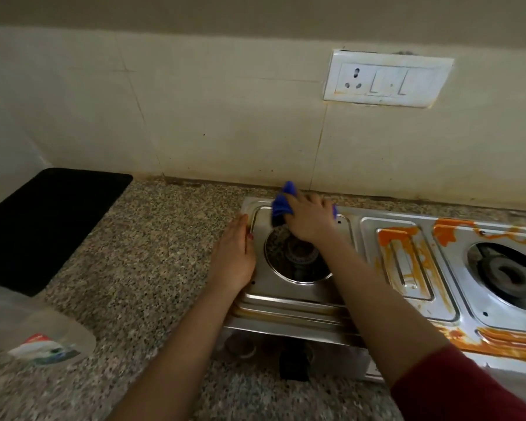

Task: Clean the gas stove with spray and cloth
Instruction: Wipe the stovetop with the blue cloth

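On the desk (152,238), close to its back edge by the wall, the gas stove (289,302) lies with its long axis from left to right. Its left part around the left burner (301,256) looks mostly clean and shiny, but the middle panel and the part around the right burner (504,275) carry thick orange stains (407,259). So I judge the task is only partly done.

At the left edge of the desk there is a black mat (46,226). Nearer to the front left corner is a clear bottle (40,332) – probably the spray, but it is too blurred to say how it lies.

The left hand (234,259) rests flat on the left edge of the stove, fingers straight, its grip holding nothing; it seems to steady the stove. The right hand (310,220) reaches over the left burner to the far left corner of the stove, palm down, and its grip holds the bunched blue cloth (281,205) pressed on the steel.

The stains lie to the right of this cloth, along the long axis of the stove – the right hand is the nearer one, so the wiping probably must travel to the right.
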